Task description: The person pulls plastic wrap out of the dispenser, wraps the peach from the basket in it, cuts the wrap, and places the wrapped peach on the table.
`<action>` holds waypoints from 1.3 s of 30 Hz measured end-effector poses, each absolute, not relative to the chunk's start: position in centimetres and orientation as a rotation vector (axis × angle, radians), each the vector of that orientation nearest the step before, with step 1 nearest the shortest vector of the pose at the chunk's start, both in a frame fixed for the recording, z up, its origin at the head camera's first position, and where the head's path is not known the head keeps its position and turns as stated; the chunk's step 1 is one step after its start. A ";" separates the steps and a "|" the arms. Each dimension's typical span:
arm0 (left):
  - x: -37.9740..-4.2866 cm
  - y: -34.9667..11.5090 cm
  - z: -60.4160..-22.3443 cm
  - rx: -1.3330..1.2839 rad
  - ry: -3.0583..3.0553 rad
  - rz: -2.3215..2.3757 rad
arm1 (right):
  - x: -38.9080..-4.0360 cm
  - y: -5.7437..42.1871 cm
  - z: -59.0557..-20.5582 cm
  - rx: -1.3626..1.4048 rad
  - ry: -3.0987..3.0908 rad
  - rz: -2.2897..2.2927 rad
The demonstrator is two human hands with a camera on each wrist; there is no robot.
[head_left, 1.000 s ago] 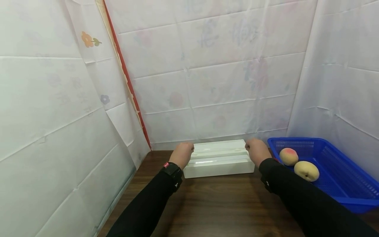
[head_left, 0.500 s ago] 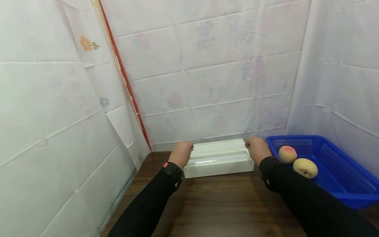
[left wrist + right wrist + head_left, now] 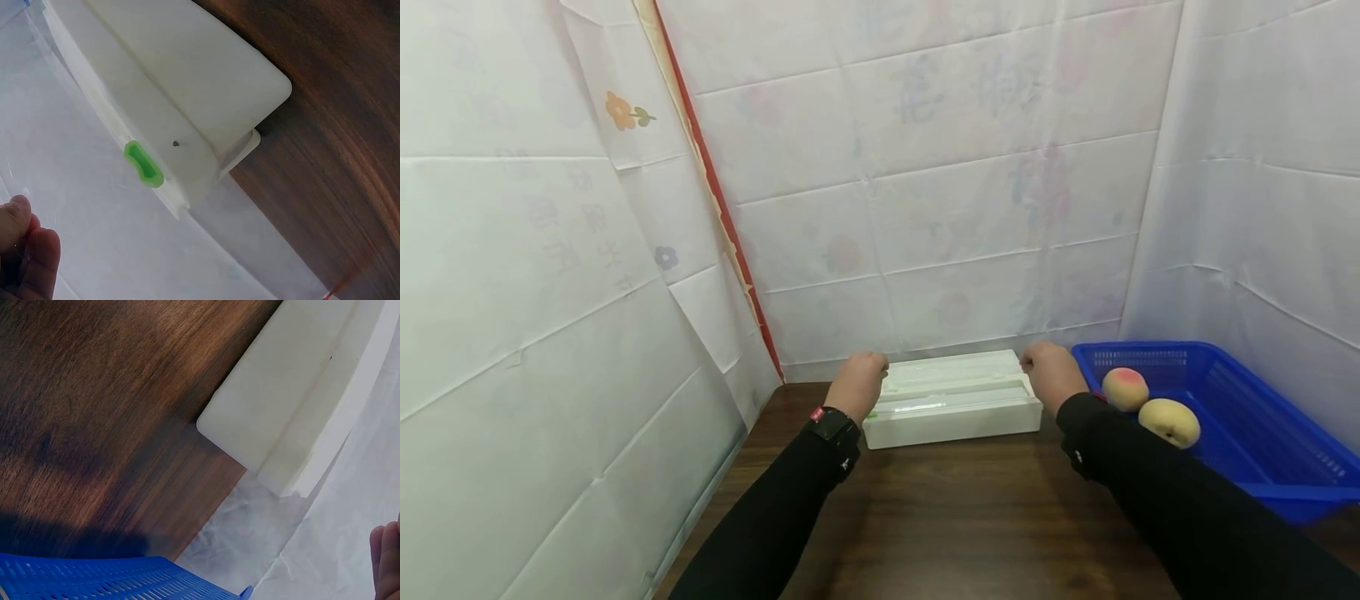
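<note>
A person's left hand (image 3: 859, 385) and right hand (image 3: 1054, 379), narrowed to a pinch with fingers curled, hold what appears to be thin, clear plastic film (image 3: 955, 367), its edges too faint to trace, at opposite ends of a long, white plastic box (image 3: 955, 427). The box lies on a dark brown wood-grain table (image 3: 955, 517), near the back wall; a small, green plastic tab (image 3: 144, 164) shows on its left end. Compared with a second earlier, both hands keep their places at the ends, and only the head view shifts slightly. At right, a blue, rectangular plastic basket (image 3: 1292, 492) holds a round, pink-topped peach (image 3: 1125, 389) and a pale yellow, rounded fruit (image 3: 1170, 423), both where they were. White, faintly printed sheeting (image 3: 955, 208) covers the walls, with a red strip (image 3: 727, 221) at left.
</note>
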State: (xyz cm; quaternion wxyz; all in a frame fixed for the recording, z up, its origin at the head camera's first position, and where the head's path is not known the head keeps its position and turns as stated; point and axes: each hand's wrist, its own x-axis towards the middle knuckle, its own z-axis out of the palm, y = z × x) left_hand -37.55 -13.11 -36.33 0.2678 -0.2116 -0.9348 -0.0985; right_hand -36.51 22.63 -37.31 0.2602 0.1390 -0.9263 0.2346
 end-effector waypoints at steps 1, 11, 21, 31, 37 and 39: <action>-37.6 -13.1 -36.3 -0.572 -2.518 -0.265 | -36.5 22.6 -37.3 0.377 -2.506 0.634; -37.6 -13.1 -35.7 -0.568 -2.517 -0.249 | -35.9 22.7 -36.9 0.396 -2.495 0.657; -37.2 -13.1 -35.2 -0.567 -2.527 -0.256 | -35.5 22.7 -36.5 0.395 -2.453 0.613; -36.5 -13.2 -34.8 -0.602 -2.455 -0.212 | -34.8 22.6 -36.3 0.409 -2.450 0.626; -35.9 -13.2 -34.3 -0.601 -2.452 -0.237 | -34.8 22.8 -36.2 0.403 -2.450 0.618; -35.8 -13.2 -34.2 -0.601 -2.455 -0.234 | -34.7 22.7 -36.1 0.404 -2.450 0.624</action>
